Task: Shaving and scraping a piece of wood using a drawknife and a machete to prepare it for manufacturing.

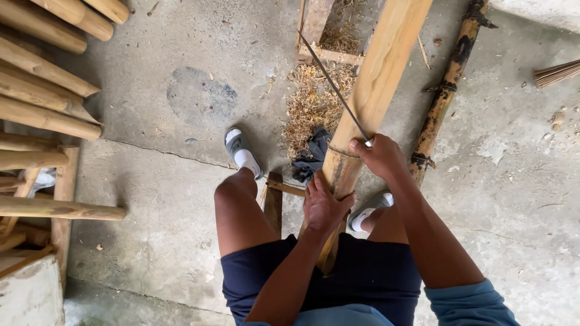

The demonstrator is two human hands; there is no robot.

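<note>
A grey concrete floor fills most of the frame, cracked across the middle left. Running from the top centre-right down to the lower centre lies a thick, pale bamboo pole, its lower end resting between the person's bare knees. A stack of similar bamboo poles sits on a wooden frame at the left edge. To the right of the main pole, a thinner, dark-mottled bamboo stalk slants across the floor. A heap of straw-coloured shavings lies in the upper centre, just left of the main pole, with a crumpled dark cloth below it.

The left hand is laid flat and spread on the pole's lower part, pressing on it, in the lower centre. The right hand, just above it at mid-frame, is clenched around the near end of a long thin blade, which lies against the pole and points toward the top centre. Two feet in grey slippers and white socks stand either side of the pole.
</note>
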